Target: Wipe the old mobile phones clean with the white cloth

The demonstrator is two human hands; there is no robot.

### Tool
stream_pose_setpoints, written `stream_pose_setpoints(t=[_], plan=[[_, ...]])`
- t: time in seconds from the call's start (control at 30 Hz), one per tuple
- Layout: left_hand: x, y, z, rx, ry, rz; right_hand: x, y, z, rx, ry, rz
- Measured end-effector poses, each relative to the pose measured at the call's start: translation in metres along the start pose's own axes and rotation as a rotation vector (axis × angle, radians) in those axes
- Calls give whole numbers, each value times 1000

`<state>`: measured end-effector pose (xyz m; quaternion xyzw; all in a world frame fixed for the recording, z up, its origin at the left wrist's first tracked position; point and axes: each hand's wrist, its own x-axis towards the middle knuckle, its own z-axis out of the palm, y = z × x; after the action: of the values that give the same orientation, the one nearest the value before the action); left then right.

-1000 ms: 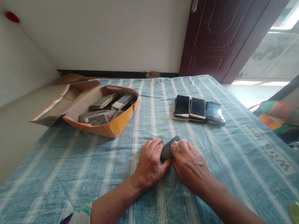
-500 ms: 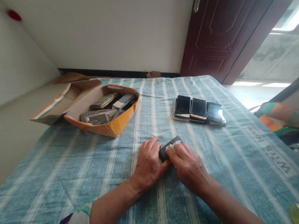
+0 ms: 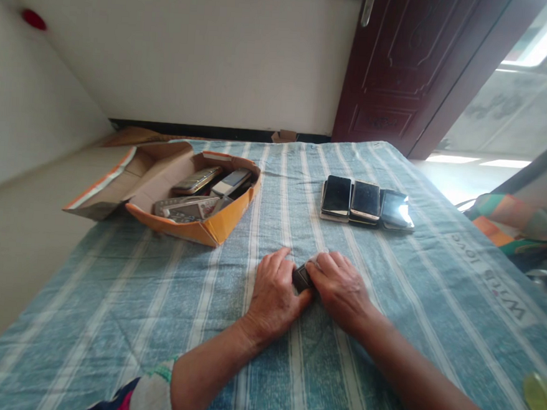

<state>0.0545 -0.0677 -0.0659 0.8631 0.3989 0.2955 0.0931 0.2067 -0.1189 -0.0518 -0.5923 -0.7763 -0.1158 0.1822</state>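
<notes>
A small dark mobile phone [image 3: 301, 279] lies between my hands, low over the striped cloth. My left hand [image 3: 275, 292] is closed around its near left end, thumb along the lower edge. Bunched under the fingers of my right hand [image 3: 341, 291] is a white tissue [image 3: 315, 260], only a sliver of it showing, pressed on the phone. My right hand covers the phone's far end. Beyond my hands, black-screened smartphones [image 3: 336, 196] lie in stacks side by side.
To the left stands an open orange cardboard box [image 3: 235, 220] with several old phones [image 3: 198, 180] inside and its lid folded back. A blue striped cloth [image 3: 188, 349] covers the surface. A yellow-green object [image 3: 541, 395] sits at the lower right edge, and a dark red door [image 3: 405, 64] stands behind.
My right hand has shifted over the phone and now hides its far end and most of the tissue. My left hand keeps its hold. The view has shifted slightly.
</notes>
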Motion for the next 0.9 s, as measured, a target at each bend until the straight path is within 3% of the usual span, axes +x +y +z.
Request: stream_pose_setpoints(t=[0.1, 0.3, 0.9], plan=[[-1, 1, -1, 4, -2, -16, 0, 0, -1, 56, 38, -4], [-3, -1, -3, 45, -2, -40, 2, -10, 0, 139, 22, -158], [10, 1, -4, -50, -59, -63, 5, -2, 2, 71, -26, -49]])
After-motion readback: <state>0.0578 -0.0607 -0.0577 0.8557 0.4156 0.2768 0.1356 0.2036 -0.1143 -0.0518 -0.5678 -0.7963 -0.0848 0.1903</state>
